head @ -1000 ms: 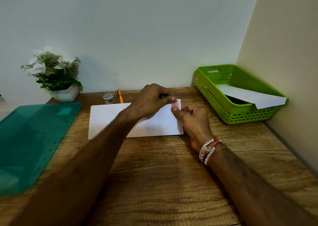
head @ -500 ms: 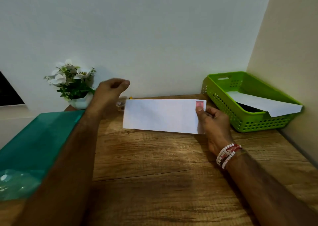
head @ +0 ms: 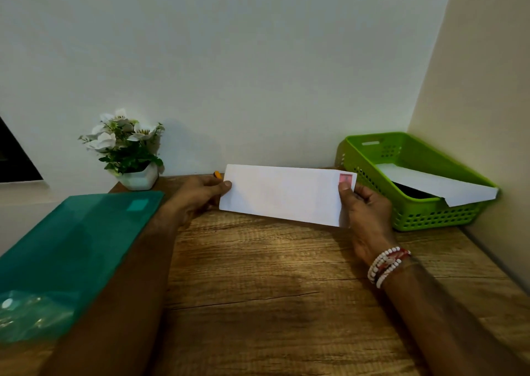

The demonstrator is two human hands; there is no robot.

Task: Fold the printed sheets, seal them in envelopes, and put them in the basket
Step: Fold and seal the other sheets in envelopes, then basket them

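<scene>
While the left hand [head: 200,195] pinches its left end, the right hand [head: 364,212] grips the envelope [head: 284,195] by its stamped end.

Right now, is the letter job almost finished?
Partly. One white envelope already lies in the green basket, sticking out over its rim. A second envelope, with a pink stamp, is held up by the left hand and right hand. It isn't in the basket yet. Whether it's sealed, I can't tell.

Pen [head: 217,174] mostly hidden behind left hand [head: 198,196], only orange tip shows. Stamp [head: 345,178] print too blurred to read. Dark item in basket [head: 413,221] mostly covered by paper [head: 438,185], unidentifiable.
</scene>
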